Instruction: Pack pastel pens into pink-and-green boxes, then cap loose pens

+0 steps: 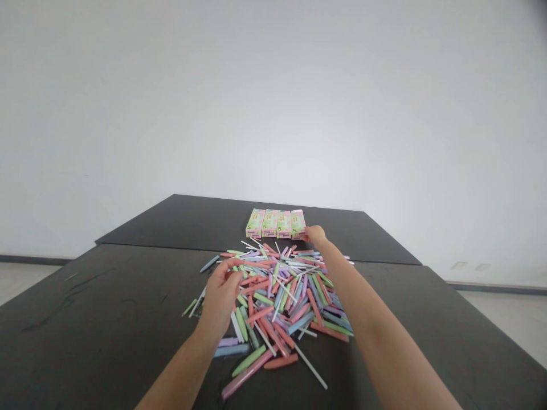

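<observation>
A heap of pastel plastic pen parts point(261, 316), in red, green, blue and purple with thin white sticks among them, is spread before me. My left hand point(221, 293) hovers at its left side, fingers curved and thumb apart from the index finger. Just beyond those fingertips is a red pen part point(259, 264); I see no clear grip on it. Behind the heap, four-sided printed cartons stand side by side. My right hand point(315, 234) reaches over the heap and grips the lower right corner of the rightmost pink-and-green carton point(298, 223), whose top flap looks raised.
Several matching cartons point(269, 222) lie in a row to the left of the gripped one. Two dark table surfaces point(141, 296) meet at a seam behind the heap. A plain white wall point(273, 114) rises past the far table edge.
</observation>
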Demonstrator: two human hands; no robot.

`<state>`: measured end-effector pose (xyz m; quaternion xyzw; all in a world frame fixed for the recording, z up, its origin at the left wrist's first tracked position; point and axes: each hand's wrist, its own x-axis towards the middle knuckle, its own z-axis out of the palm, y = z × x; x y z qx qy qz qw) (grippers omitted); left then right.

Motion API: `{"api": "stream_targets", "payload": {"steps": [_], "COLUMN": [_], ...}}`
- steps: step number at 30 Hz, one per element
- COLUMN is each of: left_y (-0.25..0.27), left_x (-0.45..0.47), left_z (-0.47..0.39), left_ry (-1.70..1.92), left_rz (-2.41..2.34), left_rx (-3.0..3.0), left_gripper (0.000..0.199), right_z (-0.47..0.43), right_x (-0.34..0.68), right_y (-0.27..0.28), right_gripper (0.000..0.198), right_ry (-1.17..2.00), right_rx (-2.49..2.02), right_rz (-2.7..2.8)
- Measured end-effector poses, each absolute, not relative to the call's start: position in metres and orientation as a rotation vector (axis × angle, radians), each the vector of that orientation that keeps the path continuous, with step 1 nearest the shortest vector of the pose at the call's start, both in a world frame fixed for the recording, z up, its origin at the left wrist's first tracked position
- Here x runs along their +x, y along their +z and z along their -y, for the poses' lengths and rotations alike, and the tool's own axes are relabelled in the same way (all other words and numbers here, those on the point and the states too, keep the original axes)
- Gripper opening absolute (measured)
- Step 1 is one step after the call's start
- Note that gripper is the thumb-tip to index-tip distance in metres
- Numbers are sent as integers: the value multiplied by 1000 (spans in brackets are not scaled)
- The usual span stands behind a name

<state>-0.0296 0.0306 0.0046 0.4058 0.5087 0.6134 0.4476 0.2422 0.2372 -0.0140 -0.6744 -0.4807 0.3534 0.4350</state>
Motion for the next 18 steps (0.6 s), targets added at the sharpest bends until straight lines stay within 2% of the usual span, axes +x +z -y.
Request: {"api": "stream_targets", "payload": {"steps": [8, 14, 18], "left_y": [4, 4, 4], "left_x": [-30, -29, -29], "left_z": [-33, -34, -34], "left_ry": [1533, 1535, 1523], "left_rz": [-1298, -1302, -1337], "left_rx": [1005, 1033, 1084], "left_gripper": [24, 25, 27], "right_z": [-229, -201, -164], "right_x": [244, 247, 243], "right_y": [-12, 8, 32], "right_gripper": [36, 33, 24], "right_ry": [996, 879, 746], "right_rx": [-1770, -1724, -1635], "right_rz": [1202, 1320, 1429]}}
